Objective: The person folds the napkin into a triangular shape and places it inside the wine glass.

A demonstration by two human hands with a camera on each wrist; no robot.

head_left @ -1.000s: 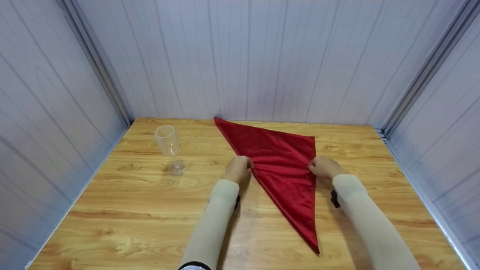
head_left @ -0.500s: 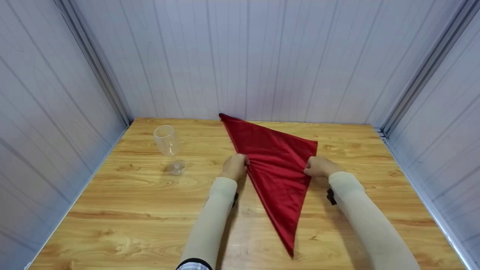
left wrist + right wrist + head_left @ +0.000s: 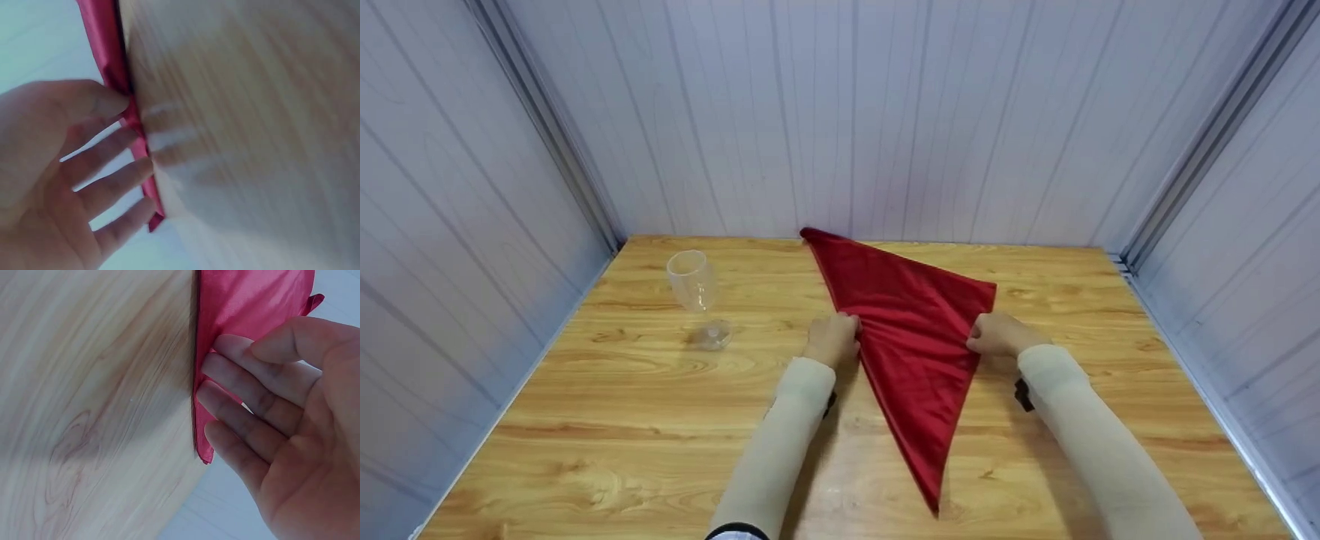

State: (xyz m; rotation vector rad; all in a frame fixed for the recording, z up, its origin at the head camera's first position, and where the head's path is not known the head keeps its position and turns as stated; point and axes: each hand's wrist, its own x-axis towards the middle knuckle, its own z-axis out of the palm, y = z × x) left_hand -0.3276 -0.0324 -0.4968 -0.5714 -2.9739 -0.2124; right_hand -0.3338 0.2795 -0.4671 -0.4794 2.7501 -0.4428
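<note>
Left fingers (image 3: 115, 169): spread a little, tips under the napkin's (image 3: 911, 330) left edge, thumb on top. A light pinch, wrist view blurred. Right fingers (image 3: 236, 410): held side by side beneath the right edge, thumb over the cloth, pinching it likewise.

Left hand (image 3: 832, 339) and right hand (image 3: 997, 334) sit opposite each other across the middle of the red napkin, which lies folded into a triangle on the wooden table (image 3: 585, 420). Far corner near the back wall (image 3: 885, 112), long point toward the near edge, right corner just beyond the right hand.

Step in hand, as judged: a fold in progress, both side edges gripped and ready to be gathered or turned inward.

Next move calls for: both hands working evenly so the fold line stays straight; cloth looks satiny and slippery, so a firm pinch; keep the near point flat.

Clear wine glass (image 3: 694, 289) stands upright well to the left, apart from the cloth. Cream sleeves (image 3: 780, 442) cover both forearms.
</note>
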